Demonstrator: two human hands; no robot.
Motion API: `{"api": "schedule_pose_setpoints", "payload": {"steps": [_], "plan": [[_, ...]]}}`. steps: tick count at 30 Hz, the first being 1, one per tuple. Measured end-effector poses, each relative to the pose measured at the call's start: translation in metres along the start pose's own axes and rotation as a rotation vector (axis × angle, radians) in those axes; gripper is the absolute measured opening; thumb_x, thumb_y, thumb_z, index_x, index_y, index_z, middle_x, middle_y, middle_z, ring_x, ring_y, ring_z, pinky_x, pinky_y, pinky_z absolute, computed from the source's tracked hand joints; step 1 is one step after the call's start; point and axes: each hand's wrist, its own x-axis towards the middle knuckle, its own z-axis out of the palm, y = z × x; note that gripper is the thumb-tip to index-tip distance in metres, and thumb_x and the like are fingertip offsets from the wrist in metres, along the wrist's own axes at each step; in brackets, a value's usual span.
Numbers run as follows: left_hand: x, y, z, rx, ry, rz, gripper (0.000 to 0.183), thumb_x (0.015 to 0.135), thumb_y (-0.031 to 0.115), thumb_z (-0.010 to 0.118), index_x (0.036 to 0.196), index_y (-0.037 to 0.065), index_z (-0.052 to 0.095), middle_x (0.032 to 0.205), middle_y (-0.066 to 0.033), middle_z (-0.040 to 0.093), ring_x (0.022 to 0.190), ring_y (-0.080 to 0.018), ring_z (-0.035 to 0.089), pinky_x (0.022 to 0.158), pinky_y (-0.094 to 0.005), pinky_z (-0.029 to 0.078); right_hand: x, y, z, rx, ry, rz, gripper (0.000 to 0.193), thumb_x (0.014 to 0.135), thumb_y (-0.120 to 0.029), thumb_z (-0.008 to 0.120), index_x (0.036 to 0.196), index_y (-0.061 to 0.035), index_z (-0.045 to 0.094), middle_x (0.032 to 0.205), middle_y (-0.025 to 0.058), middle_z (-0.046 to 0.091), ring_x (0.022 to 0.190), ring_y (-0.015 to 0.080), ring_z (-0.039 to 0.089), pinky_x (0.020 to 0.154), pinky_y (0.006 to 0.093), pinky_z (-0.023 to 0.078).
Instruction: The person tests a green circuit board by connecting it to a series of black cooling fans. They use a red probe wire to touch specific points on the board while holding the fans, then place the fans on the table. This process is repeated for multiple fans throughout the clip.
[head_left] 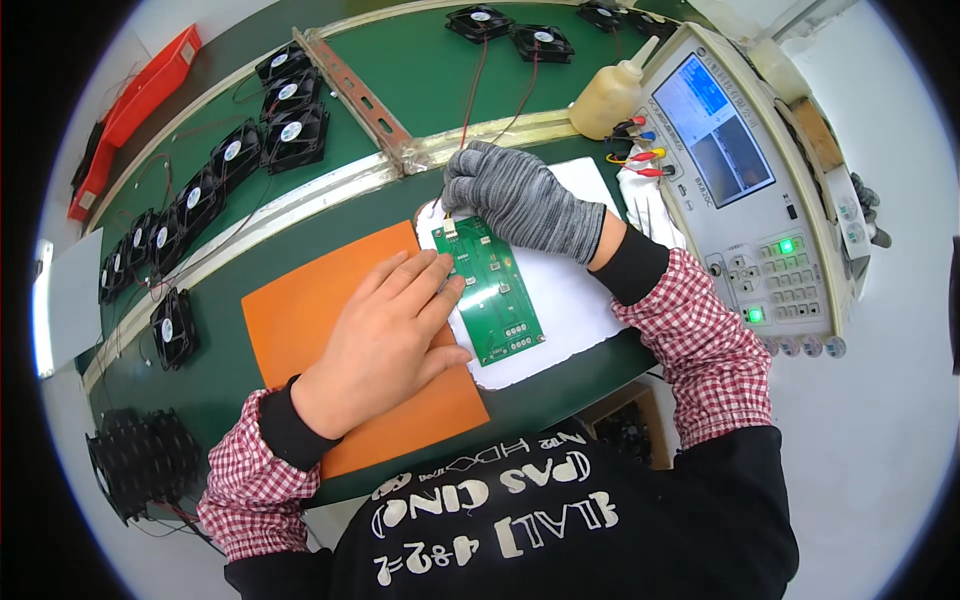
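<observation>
A green circuit board (512, 318) lies on a white sheet (575, 320) with a ragged edge. My bare left hand (385, 325) rests flat, fingers stretched over the orange sheet (300, 320), its fingertips at the board's left edge. My right hand (515, 205), in a grey striped glove, is closed at the board's far left corner. Thin wires (466, 125) from a black fan (480, 20) run down to its pinched fingers, and short wires show below them at a white connector (449, 228). The fingertips are partly hidden, and I cannot tell whether a plug is seated.
A tester with a lit screen (715, 130) stands at the right, with coloured clip leads (640, 155) beside a squeeze bottle (608, 100). Several black fans (200, 200) line the left, near a red bin (150, 90). A metal rail (355, 95) crosses the green table behind.
</observation>
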Motion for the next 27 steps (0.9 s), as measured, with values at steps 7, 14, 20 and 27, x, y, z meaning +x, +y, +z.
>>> {"api": "schedule_pose_setpoints", "payload": {"steps": [7, 14, 20, 27], "plan": [[-0.003, 0.001, 0.004, 0.004, -0.008, 0.000, 0.063, 0.074, 0.032, 0.076, 0.123, -0.003, 0.057, 0.131, -0.0190, 0.054, 0.125, -0.0351, 0.048, 0.108, -0.0460, 0.037, 0.010, 0.008, 0.006, -0.041, -0.121, -0.114, 0.031, 0.069, -0.002, 0.067, 0.099, -0.0093, 0.064, 0.101, 0.0100, 0.061, 0.099, 0.0302, 0.061, 0.086, 0.0392, 0.051], [-0.005, -0.002, 0.007, 0.005, 0.004, 0.005, 0.060, 0.076, 0.028, 0.075, 0.124, -0.003, 0.057, 0.133, -0.0188, 0.053, 0.127, -0.0339, 0.048, 0.110, -0.0451, 0.036, 0.009, 0.003, 0.005, -0.092, -0.028, -0.176, 0.026, 0.070, -0.007, 0.070, 0.095, -0.0073, 0.066, 0.097, 0.0100, 0.062, 0.096, 0.0312, 0.062, 0.084, 0.0395, 0.051], [-0.036, -0.025, -0.025, -0.041, 0.246, -0.202, 0.050, 0.077, 0.002, 0.066, 0.126, 0.008, 0.059, 0.138, -0.0165, 0.051, 0.128, -0.0348, 0.048, 0.107, -0.0427, 0.040, -0.001, -0.011, -0.032, 0.068, 0.295, -0.007, 0.023, 0.075, -0.001, 0.072, 0.096, -0.0079, 0.067, 0.098, 0.0082, 0.065, 0.091, 0.0249, 0.065, 0.074, 0.0331, 0.053], [-0.164, -0.137, -0.063, 0.780, 0.155, -1.169, 0.057, 0.083, 0.042, 0.071, 0.124, 0.006, 0.055, 0.104, -0.0231, 0.063, 0.101, -0.0408, 0.060, 0.076, -0.0492, 0.052, -0.043, -0.052, -0.049, 0.190, 0.279, 0.135, 0.017, 0.080, -0.002, 0.071, 0.096, -0.0066, 0.067, 0.094, 0.0094, 0.066, 0.085, 0.0253, 0.066, 0.072, 0.0314, 0.053]]}}
